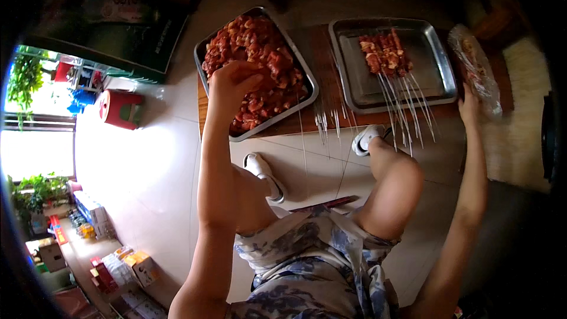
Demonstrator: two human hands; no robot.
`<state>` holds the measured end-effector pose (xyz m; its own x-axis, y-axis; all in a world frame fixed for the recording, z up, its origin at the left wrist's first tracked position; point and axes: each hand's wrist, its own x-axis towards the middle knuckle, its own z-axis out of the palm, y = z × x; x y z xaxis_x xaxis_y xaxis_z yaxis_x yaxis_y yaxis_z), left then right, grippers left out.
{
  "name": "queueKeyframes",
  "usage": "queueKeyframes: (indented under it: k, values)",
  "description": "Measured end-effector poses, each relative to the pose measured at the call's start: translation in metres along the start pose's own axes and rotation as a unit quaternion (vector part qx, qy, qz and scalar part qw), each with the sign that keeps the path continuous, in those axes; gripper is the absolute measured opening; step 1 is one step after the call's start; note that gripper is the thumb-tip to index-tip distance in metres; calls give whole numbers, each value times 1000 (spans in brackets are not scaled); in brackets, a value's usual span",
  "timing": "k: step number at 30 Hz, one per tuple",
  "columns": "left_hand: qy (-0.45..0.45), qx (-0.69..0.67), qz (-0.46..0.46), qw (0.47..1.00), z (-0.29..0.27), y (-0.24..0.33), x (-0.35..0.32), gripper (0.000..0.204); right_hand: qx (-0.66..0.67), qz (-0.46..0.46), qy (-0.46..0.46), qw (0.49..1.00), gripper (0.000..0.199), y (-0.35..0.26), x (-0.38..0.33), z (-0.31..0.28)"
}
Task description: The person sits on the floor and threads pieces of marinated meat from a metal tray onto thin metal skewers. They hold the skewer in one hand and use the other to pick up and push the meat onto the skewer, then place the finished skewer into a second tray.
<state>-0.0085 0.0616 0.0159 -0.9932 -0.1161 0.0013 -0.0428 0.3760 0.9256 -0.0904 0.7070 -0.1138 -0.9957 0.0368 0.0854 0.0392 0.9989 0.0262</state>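
- Over the left tray (208, 44), my left hand (231, 81) pinches meat chunks (266, 53), fingers together.
- Right hand (469, 108) touches a wrapped plate (475, 65); grip unclear.
- Few loaded skewers (385, 53) lie in the right tray (437, 85); bare sticks (322, 121) remain, most meat unthreaded.

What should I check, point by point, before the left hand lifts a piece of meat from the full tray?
1. Left hand is over the tray of raw meat, fingers down on the pile: ok.
2. A piece is secured in its grip: cannot tell, the fingers hide it.
3. Right hand is free to take a skewer: not ok, it touches the plastic-wrapped plate.
4. Bare skewers lie on the table between the trays: ok.
5. Second tray has bare space beside the finished skewers: ok.
6. Finished skewer ends stay inside the tray: not ok, they stick out over the table edge.
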Motion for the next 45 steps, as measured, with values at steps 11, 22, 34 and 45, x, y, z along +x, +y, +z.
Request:
queueKeyframes:
  k: [11, 22, 34, 45]
  values:
    - [-35, -17, -12, 999, -1, -5, 4, 24, 20, -67, 58, 996, 48, 33, 17, 0]
    - [-35, -203, -41, 978, -10, 1, -7, 17, 272, -71, 31, 959, 56, -51, -68, -163]
    - [-45, -222, -21, 974, -14, 0, -18, 13, 728, 47, -491, 476, 39, -442, -163, -163]
    - [-4, -258, -98, 961, -24, -5, -33, 11, 740, -58, -325, 586, 32, -486, -156, -147]
